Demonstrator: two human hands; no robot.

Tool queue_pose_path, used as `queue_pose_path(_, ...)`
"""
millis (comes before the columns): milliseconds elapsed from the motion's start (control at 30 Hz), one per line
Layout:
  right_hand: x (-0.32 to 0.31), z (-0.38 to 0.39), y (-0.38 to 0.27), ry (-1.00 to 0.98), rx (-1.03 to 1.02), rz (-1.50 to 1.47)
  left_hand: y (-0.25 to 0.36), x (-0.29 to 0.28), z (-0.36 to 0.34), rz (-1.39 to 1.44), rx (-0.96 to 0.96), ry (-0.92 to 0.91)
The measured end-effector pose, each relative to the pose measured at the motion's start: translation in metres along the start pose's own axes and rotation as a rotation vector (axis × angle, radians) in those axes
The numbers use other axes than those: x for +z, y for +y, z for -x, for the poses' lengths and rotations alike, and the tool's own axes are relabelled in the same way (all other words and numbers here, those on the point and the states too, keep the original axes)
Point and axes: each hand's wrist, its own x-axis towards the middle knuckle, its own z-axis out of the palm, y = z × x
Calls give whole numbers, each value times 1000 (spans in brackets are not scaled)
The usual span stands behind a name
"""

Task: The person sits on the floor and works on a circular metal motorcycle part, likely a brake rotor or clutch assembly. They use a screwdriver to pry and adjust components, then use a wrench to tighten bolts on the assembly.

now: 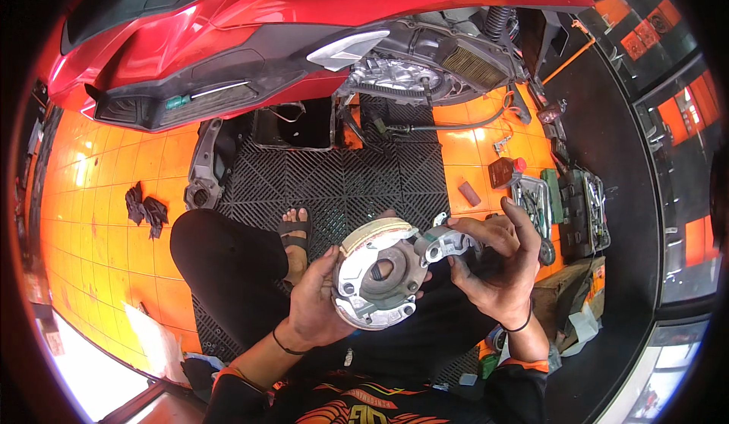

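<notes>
While our left hand (313,291) curls partly around the round clutch plate (393,290) above our lap (437,348), our right hand (495,268) pinches a grey shoe (448,245) beside its rim, other fingers spread. Other shoes (382,236) look seated; this one seems unseated, though we cannot tell whether fully detached. The scooter (304,6) stands well apart, leaving us room above the black mat (395,170).

Single view: head-worn fisheye, left of a pair. Faces down and slightly forward from above. Left hand (313,295) and right hand (503,272) close, below centre; red scooter (319,10) farther off, across top. Lines bow toward rim.
</notes>
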Motion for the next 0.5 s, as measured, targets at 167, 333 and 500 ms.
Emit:
queue_pose_path(167, -4, -4, 6, -74, -158, 89, 3, -3, 2, 11, -20, -14)
queue_pose_path(333, -15, -4, -1, -215, -135, 184, 7, -6, 7, 166, -59, -3)
queue_pose_path(500, 23, 5, -32, 72, -32, 178, -3, -9, 6, 68, 132, -42)
